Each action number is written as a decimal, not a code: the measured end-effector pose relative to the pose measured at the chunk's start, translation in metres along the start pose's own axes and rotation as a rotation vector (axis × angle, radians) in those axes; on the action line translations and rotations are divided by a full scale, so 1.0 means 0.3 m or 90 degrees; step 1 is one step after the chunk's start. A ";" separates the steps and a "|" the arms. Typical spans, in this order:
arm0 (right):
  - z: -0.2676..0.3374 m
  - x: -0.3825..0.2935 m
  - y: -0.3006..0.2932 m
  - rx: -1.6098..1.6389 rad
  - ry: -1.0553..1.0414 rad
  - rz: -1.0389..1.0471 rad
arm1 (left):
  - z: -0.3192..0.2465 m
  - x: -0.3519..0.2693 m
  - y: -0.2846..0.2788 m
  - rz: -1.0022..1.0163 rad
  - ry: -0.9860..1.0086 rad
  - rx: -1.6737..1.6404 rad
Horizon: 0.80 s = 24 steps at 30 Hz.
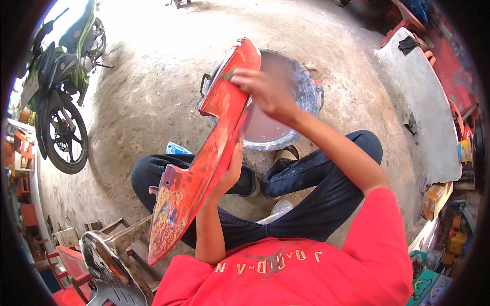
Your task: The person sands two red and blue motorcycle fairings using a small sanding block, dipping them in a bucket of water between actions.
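A long red body panel [220, 147], wet and glossy, is held at a slant above the person's lap. Its lower end is worn through to pale, mottled patches. My left hand [231, 172] grips it from beneath at the middle, along its right edge. Over the upper part is my right hand [254, 86], blurred, with its fingertips on the surface and a small dark greenish piece, perhaps a pad, under them. Behind the panel stands a round basin [310, 72] with two handles, holding murky pinkish water [268, 126].
A motorcycle [63, 99] stands on the concrete floor at the left. A blackened plastic part [111, 271] and wooden pieces lie at the lower left. A grey slab [425, 103] and a cardboard box [434, 199] are at the right. Crossed legs in jeans flank the basin's near side.
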State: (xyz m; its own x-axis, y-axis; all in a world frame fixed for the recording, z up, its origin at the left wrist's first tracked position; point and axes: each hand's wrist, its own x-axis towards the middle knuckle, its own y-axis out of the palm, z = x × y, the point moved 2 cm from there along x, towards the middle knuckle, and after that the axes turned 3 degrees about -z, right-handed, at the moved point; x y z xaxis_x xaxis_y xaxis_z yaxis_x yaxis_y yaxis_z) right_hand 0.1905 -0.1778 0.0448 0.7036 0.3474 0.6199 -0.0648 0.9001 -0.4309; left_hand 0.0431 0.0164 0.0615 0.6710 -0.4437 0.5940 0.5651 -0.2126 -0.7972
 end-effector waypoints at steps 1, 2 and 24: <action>-0.108 0.004 -0.026 -0.135 -0.015 -0.004 | -0.008 -0.003 0.004 -0.002 0.004 -0.006; -0.106 0.008 0.004 -0.126 -0.017 -0.002 | -0.004 -0.028 0.000 0.028 0.029 0.091; 0.036 0.015 0.029 -0.084 -0.006 0.054 | 0.008 0.017 -0.002 -0.006 -0.182 -0.386</action>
State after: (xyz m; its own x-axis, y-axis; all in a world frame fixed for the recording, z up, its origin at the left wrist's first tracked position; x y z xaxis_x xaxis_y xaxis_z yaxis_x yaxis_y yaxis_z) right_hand 0.1855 -0.1656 0.0511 0.6928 0.4233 0.5838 -0.0296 0.8256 -0.5635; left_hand 0.0472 0.0163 0.0653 0.8153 -0.2097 0.5397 0.2574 -0.7037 -0.6623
